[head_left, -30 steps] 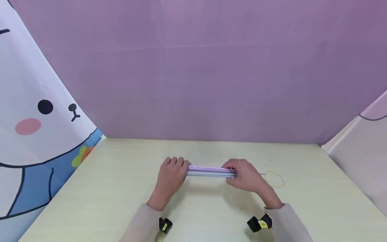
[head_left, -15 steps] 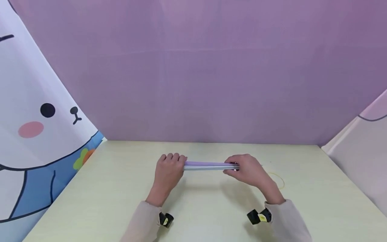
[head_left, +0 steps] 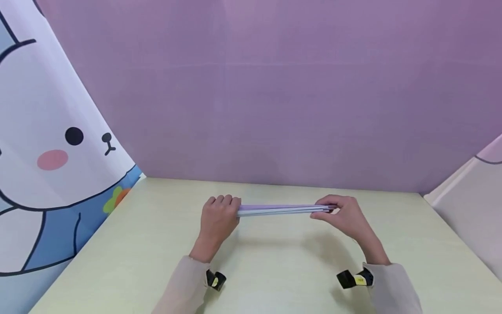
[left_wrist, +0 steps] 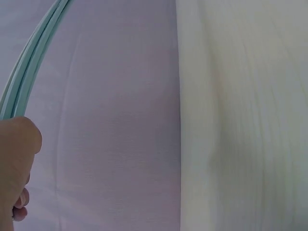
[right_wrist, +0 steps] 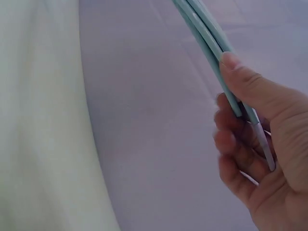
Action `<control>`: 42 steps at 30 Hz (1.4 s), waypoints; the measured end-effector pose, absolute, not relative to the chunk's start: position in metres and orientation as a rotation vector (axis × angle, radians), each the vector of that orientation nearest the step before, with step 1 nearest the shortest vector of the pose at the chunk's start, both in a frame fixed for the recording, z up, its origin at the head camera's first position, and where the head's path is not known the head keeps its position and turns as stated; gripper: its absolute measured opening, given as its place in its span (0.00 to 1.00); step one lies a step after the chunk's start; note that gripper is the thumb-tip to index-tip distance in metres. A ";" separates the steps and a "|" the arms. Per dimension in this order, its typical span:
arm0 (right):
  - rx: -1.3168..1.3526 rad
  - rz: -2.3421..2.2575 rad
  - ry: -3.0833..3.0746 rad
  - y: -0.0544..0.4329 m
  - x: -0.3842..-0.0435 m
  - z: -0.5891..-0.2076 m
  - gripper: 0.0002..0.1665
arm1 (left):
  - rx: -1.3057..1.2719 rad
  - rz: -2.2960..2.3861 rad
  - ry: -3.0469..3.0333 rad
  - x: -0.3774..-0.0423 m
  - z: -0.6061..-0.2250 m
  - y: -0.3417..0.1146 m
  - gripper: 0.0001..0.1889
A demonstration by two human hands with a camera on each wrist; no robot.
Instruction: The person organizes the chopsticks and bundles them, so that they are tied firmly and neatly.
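Between both hands, above the table, a bundle of thin purple and pale blue-green sticks [head_left: 278, 210] lies nearly level. The left hand [head_left: 220, 217] grips its left end with the fingers wrapped round it, and that end is hidden inside the fist. At the other end, the right hand [head_left: 347, 213] pinches the sticks between thumb and fingers. In the right wrist view the thumb [right_wrist: 240, 77] presses along the blue-green sticks [right_wrist: 207, 38], whose ends are uneven. One narrower pale tip [right_wrist: 264, 147] sticks out past the others toward the palm.
A pale wooden table [head_left: 270, 270] spreads under the hands. Behind it hangs a purple cloth [head_left: 274, 100], with a cartoon-printed cloth [head_left: 51, 144] on the left and a white cloth [head_left: 470, 209] on the right. Black wrist cameras [head_left: 215, 280] sit at both sleeves.
The right hand has slid right, toward the bundle's end, leaving more of the sticks bare. Both hands have risen slightly in view. The yellow loop on the table is now almost wholly behind the right forearm.
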State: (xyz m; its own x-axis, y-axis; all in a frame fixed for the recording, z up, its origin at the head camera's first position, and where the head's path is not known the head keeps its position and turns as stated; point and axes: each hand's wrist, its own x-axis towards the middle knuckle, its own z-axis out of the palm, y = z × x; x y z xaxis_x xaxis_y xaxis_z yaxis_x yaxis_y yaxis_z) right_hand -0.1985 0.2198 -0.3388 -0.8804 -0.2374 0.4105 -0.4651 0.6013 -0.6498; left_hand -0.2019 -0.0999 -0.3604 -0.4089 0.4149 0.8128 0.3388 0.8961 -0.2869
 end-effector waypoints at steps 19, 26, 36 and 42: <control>0.366 1.773 -2.151 0.199 -0.188 -0.350 0.07 | -0.566 0.085 -1.986 -0.197 -0.358 -0.080 0.06; 0.263 2.009 -2.004 0.196 -0.190 -0.354 0.05 | -0.561 0.126 -1.990 -0.196 -0.363 -0.071 0.06; 0.185 1.698 -2.193 0.190 -0.185 -0.351 0.10 | -0.563 0.148 -1.987 -0.193 -0.362 -0.066 0.05; 0.241 1.723 -2.170 0.185 -0.185 -0.351 0.13 | -0.544 0.163 -1.988 -0.192 -0.362 -0.065 0.03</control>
